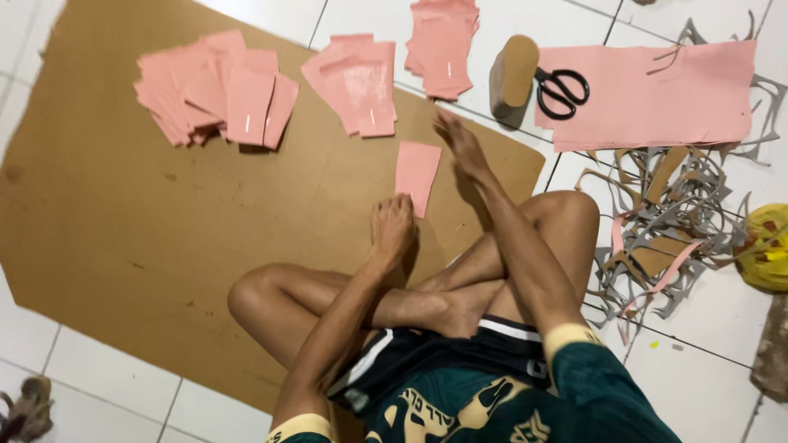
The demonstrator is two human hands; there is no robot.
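A person sits cross-legged on the floor (698, 361), both arms reaching forward over a brown board (123, 221). A single pink piece (417, 172) lies flat on the board between the hands. The left hand (392, 228) rests palm down at its near corner, fingers loosely spread and gripping nothing; whether it touches the piece is hard to tell. The right hand (461, 143) lies flat just right of the piece's far corner, open and empty.

Pink stacks (217, 98) sit beyond on the board. Scissors (562, 89) lie on a pink sheet (657, 94) to the right, well apart, beside a tan block (513, 75). Grey scraps (665, 238) crowd the right side. The board's left half is open.
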